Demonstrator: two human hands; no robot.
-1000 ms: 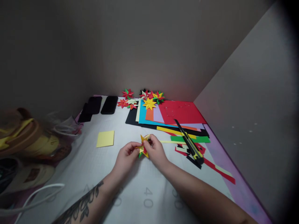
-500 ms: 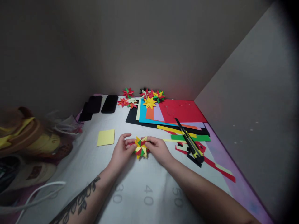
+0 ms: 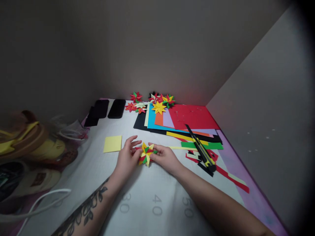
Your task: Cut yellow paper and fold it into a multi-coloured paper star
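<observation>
A folded paper star (image 3: 146, 154) in red, yellow and green sits between my two hands, just above the white cutting mat (image 3: 137, 200). My left hand (image 3: 127, 158) grips its left side with the thumb and lower fingers, while the upper fingers lift free. My right hand (image 3: 164, 156) pinches its right side. A yellow paper square (image 3: 112, 144) lies on the mat left of my left hand.
Several finished paper stars (image 3: 157, 102) lie at the back by a stack of coloured sheets (image 3: 187, 119). A yellow-black utility knife (image 3: 201, 149) rests on paper strips (image 3: 221, 167) at right. Two dark phones (image 3: 108, 108) lie back left. Shoes (image 3: 27, 147) and a white cable (image 3: 39, 205) sit left.
The star has turned from edge-on to face-up between my hands. Both hands shifted slightly away from me, and my left fingers have spread.
</observation>
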